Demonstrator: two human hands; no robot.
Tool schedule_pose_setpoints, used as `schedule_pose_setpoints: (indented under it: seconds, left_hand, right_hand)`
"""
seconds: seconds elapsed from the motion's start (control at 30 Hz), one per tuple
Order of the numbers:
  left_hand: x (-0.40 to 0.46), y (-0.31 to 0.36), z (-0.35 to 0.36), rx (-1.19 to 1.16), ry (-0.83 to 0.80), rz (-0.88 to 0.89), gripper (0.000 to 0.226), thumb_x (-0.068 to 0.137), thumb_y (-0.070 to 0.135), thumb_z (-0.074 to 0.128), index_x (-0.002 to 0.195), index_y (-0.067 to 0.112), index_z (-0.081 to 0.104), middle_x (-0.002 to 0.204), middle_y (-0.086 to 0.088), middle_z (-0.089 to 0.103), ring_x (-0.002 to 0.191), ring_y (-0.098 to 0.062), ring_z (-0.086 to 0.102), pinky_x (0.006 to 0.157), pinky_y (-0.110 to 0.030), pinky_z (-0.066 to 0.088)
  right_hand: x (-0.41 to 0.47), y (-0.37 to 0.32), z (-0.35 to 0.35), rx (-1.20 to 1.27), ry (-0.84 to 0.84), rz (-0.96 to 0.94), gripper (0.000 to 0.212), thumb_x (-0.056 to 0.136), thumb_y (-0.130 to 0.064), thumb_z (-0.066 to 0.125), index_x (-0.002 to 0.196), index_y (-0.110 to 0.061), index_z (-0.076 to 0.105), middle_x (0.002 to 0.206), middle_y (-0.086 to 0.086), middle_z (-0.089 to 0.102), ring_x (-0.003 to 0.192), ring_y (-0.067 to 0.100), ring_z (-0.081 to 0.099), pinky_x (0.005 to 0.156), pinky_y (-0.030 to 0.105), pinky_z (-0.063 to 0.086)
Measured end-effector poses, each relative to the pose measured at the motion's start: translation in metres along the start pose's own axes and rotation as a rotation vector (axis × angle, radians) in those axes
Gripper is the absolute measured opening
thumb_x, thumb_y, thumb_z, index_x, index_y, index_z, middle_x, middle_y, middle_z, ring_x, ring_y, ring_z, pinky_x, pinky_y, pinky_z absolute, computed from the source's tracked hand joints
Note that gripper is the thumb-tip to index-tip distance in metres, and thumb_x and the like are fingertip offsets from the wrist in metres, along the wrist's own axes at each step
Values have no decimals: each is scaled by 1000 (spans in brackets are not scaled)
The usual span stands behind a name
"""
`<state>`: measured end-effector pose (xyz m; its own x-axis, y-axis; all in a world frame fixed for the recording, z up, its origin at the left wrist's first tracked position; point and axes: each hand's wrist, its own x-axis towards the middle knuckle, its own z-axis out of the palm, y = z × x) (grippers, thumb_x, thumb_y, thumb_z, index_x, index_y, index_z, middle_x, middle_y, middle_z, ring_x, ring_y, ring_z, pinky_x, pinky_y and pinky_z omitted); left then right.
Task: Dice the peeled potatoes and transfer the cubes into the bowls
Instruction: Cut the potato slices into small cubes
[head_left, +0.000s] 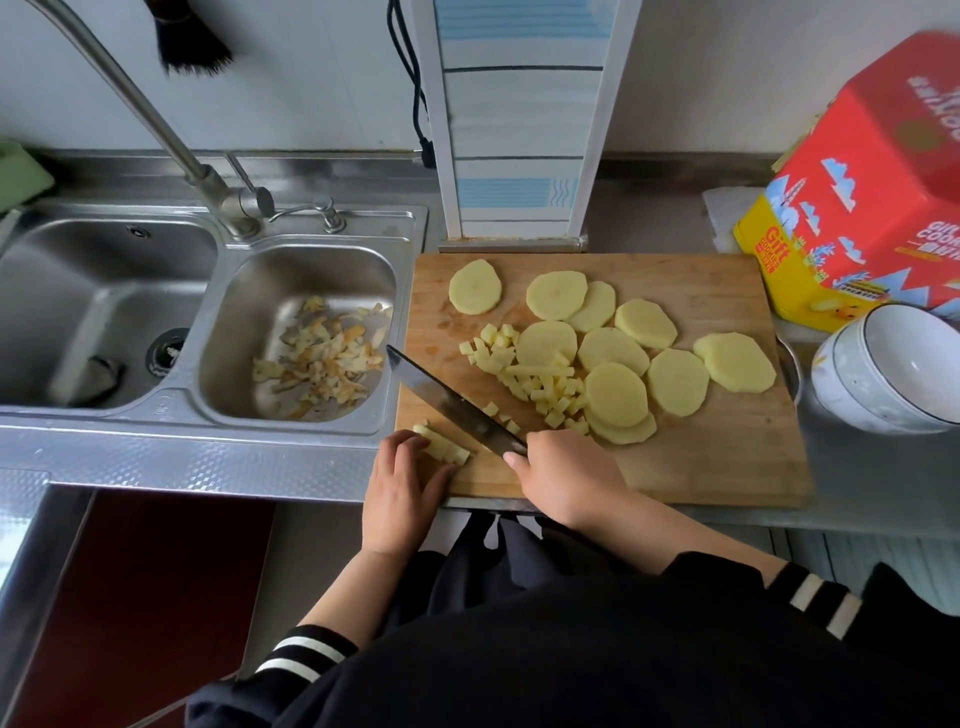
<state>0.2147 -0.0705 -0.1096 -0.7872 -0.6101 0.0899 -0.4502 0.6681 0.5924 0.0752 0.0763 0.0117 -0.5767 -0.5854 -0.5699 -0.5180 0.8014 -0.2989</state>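
Note:
A wooden cutting board (727, 467) carries several round potato slices (618, 393) and a loose pile of potato cubes (540, 384) near its middle. At the board's front left corner my left hand (405, 483) holds a small bunch of potato strips (444, 446) down with curled fingers. My right hand (566, 478) grips the handle of a dark kitchen knife (447, 402), whose blade slants up and left, just right of the strips. White bowls (888, 369) are stacked to the right of the board.
A double steel sink (156, 400) lies left of the board, its small basin holding potato peels (322, 358). A tall faucet (208, 182) rises behind it. A red and yellow cookie box (862, 208) stands at the back right. A striped panel (519, 130) stands behind the board.

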Motion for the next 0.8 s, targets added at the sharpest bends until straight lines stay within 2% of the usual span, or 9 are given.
schedule_pose_setpoints:
  seconds: [0.13,0.27,0.33,0.47,0.57,0.7,0.8]
  left_hand:
    - [2,-1,-2,-10,-1,-28,39,83,29,76,108,3,62,116,-9,55,100,-26,59,80,-37,52]
    - [6,-2,0,4,-9,12,34,83,26,76,106,4,63,113,-9,56,99,-24,56,78,-36,51]
    - [6,-4,1,23,-12,37,33,83,24,76,106,4,64,112,-9,57,99,-22,54,77,-36,51]
    - [7,-8,2,39,-30,77,30,82,15,77,107,3,64,113,-10,58,101,-20,52,81,-37,51]
    - [7,-10,3,46,-33,78,32,82,15,77,108,3,64,112,-10,58,100,-23,53,81,-39,52]
    - [9,-8,2,75,-1,128,38,88,37,56,104,3,64,105,-10,58,95,-21,51,78,-29,44]
    - [9,-6,2,72,17,135,40,88,40,52,100,4,63,102,-9,57,92,-21,52,78,-29,44]
  right_hand:
    - [-4,-8,-1,-52,-58,-58,33,104,-39,36,88,-15,51,82,3,58,80,26,59,66,34,44]
    - [-3,-13,0,-121,-84,-98,36,105,-34,35,94,-10,58,85,7,62,79,27,61,64,35,45]
    - [-2,-13,0,-130,-89,-99,34,105,-31,36,95,-9,59,82,5,59,77,27,59,63,33,43]
    - [4,-15,4,-134,-88,-84,22,101,-17,44,83,-12,54,67,0,48,73,26,56,61,30,41]
    - [9,-17,8,-136,-117,-44,20,97,-9,47,83,-10,61,69,1,52,76,28,61,61,30,44]
    - [12,-11,5,-38,-125,-20,25,102,-24,45,85,-11,58,74,2,55,80,27,61,66,32,46]
    - [13,-6,4,41,-97,0,30,102,-37,43,91,-11,56,83,3,60,81,24,60,68,35,47]
